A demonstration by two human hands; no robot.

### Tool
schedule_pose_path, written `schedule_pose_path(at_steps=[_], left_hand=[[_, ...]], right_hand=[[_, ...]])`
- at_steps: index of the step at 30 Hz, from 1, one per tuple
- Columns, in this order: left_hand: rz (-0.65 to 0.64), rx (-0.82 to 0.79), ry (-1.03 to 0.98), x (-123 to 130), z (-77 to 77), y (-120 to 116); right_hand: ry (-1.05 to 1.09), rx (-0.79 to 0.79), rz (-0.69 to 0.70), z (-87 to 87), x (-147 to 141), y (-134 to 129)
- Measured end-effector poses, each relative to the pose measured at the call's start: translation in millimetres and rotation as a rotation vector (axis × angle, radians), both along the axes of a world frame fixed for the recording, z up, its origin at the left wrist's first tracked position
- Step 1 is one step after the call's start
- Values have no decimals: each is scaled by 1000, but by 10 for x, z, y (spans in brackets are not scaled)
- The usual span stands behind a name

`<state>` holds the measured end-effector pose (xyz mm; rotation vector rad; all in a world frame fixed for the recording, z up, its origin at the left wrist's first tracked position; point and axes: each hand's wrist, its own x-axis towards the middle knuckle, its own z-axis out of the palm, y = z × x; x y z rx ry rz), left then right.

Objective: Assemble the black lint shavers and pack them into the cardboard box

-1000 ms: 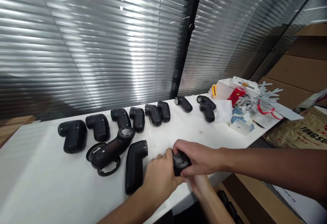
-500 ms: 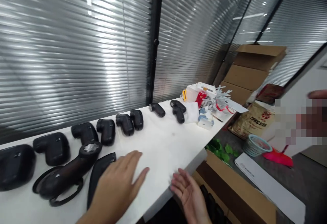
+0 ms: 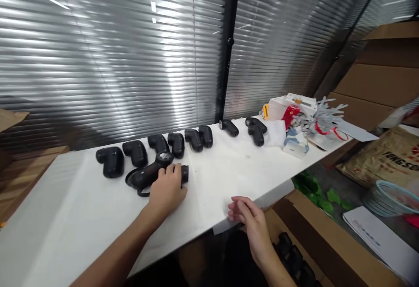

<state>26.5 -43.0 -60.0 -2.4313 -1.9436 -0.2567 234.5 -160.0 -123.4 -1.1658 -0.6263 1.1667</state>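
Note:
My left hand [image 3: 166,186] reaches over the table, its fingers curled over a black handheld device [image 3: 185,173] whose dark end sticks out past my fingertips. Touching or close beside that hand lies a longer black device [image 3: 147,174] with a round silvery end and a loop at its base. My right hand [image 3: 250,217] hovers by the table's front edge, fingers loosely bent and apart, with nothing in it. Behind, a row of black elbow-shaped devices [image 3: 111,161] runs along the white table [image 3: 219,178], with further ones [image 3: 228,127] to the right.
White boxes [image 3: 281,106], grey paper strips [image 3: 327,110] and a red ribbon crowd the table's far right end. Below the front edge stands an open cardboard box [image 3: 314,221] holding several black devices [image 3: 294,258]. Blinds [image 3: 131,60] rise behind the table.
The view has swung left. My left hand has gone from hovering open beside the black device to resting over it with fingers curled. My right hand stays empty near the table edge.

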Motion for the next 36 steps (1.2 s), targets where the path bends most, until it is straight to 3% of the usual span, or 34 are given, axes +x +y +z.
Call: schedule_pose_path(at_steps=[4, 7, 12, 14, 19, 22, 26, 30, 33, 36], left_hand=[[-48, 51, -184, 58, 162, -115], [-147, 65, -345, 161, 320, -199], [-280, -102, -714, 366, 443, -231], [-333, -163, -735, 381, 465, -194], [-413, -193, -332, 132, 653, 3], [-409, -259, -379, -95, 853, 99], [-273, -305, -414, -413, 1011, 187], [28, -166, -44, -902, 877, 292], [83, -170, -11, -1214, 654, 279], [116, -92, -40, -1260, 423, 134]], right_hand=[[-4, 74, 87, 234, -179, 267], [127, 93, 183, 454, -343, 489], [450, 20, 356, 675, -507, 770], [515, -27, 337, 652, -485, 816], [549, -201, 339, 480, -295, 808], [544, -231, 340, 405, -219, 796], [564, -194, 375, 324, -203, 755], [553, -174, 397, 230, -193, 623], [518, -190, 395, 191, -207, 509], [471, -201, 389, 210, -273, 397]])
